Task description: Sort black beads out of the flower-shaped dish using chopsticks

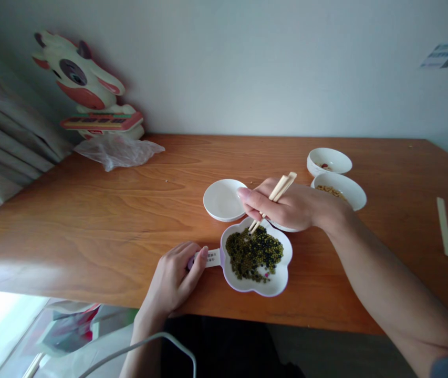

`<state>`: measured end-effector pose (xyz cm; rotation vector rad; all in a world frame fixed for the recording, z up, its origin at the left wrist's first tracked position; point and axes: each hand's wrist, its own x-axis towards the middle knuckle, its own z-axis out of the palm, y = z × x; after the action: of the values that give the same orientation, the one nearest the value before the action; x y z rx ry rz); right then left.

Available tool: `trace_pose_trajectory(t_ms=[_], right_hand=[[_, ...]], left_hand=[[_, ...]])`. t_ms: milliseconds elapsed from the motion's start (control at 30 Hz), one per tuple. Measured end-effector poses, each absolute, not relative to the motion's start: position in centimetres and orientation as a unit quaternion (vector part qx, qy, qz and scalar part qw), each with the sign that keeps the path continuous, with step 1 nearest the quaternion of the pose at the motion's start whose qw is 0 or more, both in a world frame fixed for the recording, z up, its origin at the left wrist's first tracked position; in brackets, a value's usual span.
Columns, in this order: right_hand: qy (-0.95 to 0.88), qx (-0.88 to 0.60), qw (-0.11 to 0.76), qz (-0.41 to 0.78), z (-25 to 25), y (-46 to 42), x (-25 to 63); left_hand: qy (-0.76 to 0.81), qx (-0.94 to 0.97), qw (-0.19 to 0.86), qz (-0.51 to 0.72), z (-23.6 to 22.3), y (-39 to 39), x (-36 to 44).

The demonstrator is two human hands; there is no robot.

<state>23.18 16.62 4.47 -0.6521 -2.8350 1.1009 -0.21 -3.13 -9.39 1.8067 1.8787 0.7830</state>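
My left hand (178,273) grips the short handle of a white, flower-shaped scoop (281,286) with a lilac rim. Green and black beans (253,252) fill much of the scoop, along with a small pink bit. My right hand (282,202) holds a pair of wooden chopsticks (277,197), whose tips reach down among the beans. Whether a bean is pinched between the tips, I cannot tell. Behind the scoop stands a white bowl (224,200) with nothing visible in it. Another white dish (282,226) lies mostly hidden under my right hand.
Two white bowls stand to the right: a nearer bowl (352,191) with tan pieces, a farther bowl (328,157) with a few reddish bits. A pale strip (445,227) lies at far right. A cow-shaped toy keyboard (97,118) and clear plastic bag (119,151) are back left.
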Motion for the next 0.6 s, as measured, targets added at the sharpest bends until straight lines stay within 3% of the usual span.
trace_pose_trajectory(t_ms=[200,600], right_hand=[[-0.926,-0.2,0.044,0.316,4.47,16.72,22.95],[-0.916,-0.205,0.015,0.344,4.43,16.42,23.09]], left_hand=[[0.673,0.652,0.209,0.28,-9.39,-3.18,-0.21],[0.672,0.654,0.204,0.282,-9.31,-3.13,-0.16]])
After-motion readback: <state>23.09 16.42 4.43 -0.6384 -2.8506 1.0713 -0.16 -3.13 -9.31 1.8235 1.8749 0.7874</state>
